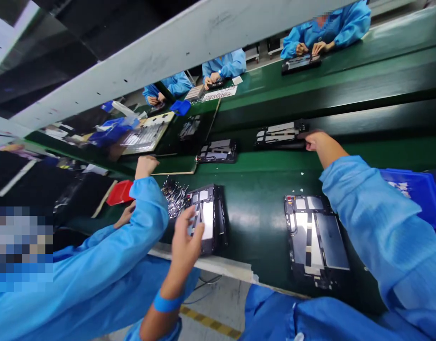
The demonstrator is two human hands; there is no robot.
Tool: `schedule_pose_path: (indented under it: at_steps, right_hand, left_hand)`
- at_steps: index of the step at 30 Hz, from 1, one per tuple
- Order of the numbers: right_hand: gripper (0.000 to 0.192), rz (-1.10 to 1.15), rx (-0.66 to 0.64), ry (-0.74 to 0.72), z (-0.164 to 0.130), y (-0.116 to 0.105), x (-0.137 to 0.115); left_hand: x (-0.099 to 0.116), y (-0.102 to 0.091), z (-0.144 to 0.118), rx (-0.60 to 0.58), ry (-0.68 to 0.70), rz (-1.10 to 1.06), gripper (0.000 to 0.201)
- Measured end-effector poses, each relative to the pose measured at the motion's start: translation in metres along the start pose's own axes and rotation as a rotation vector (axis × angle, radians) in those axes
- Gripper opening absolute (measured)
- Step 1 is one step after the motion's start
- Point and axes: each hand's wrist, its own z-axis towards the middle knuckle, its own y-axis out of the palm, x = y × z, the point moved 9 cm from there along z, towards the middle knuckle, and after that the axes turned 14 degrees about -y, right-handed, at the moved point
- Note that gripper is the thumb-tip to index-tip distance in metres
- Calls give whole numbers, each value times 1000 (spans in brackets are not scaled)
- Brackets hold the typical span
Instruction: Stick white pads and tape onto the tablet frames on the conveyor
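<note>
Spread loosely, the left hand [185, 237], a blue band at its wrist, rests its fingers on the near end of an opened tablet [208, 217] without closing round it. That tablet lies back-off at the near edge of the green bench [257, 208]: a black frame, pale shielding plates and a white strip down the middle. Its long axis runs from the person out toward the belt.

Just to its right lies a second opened tablet [317, 237], touched by neither hand and lying the same way, with a dark battery panel on its right half. Left of the first sit a heap of small metal parts [173, 194] and a red tray [120, 192], beside a co-worker's blue sleeve [147, 208].

Farther out, the right hand [312, 139] reaches to the dark belt and meets the right end of a third tablet [280, 134]. Its fingers are curled, but I cannot tell whether they grip. This tablet lies crosswise, along the belt, with a fourth [218, 151] to its left.

Beyond, other workers in blue [324, 28] sit across the line.
</note>
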Motion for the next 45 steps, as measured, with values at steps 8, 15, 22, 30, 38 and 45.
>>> schedule_pose_path:
  at_steps: [8,15,22,30,38,45]
  right_hand:
    - [38,304,-37,156,-168,25,-35]
    - [81,242,-334,313,-422,-48,-15]
    - [81,25,-256,320,-459,-107,-1]
    - [72,-349,-267,180,-433,-106,22]
    - [64,-347,-362,219,-440,-112,13]
    - [47,-432,-293,4,-355,-89,-50]
  left_hand:
    - [81,205,-62,-721,-555,-1019,60]
    - [93,239,-95,-803,-444,-921,43]
    - [99,228,-119,-890,-19,-431,60]
    - [73,243,-118,-779,92,112,65]
    - [83,224,-131,-737,226,149,60]
    - [144,251,-92,-432,635,503,22]
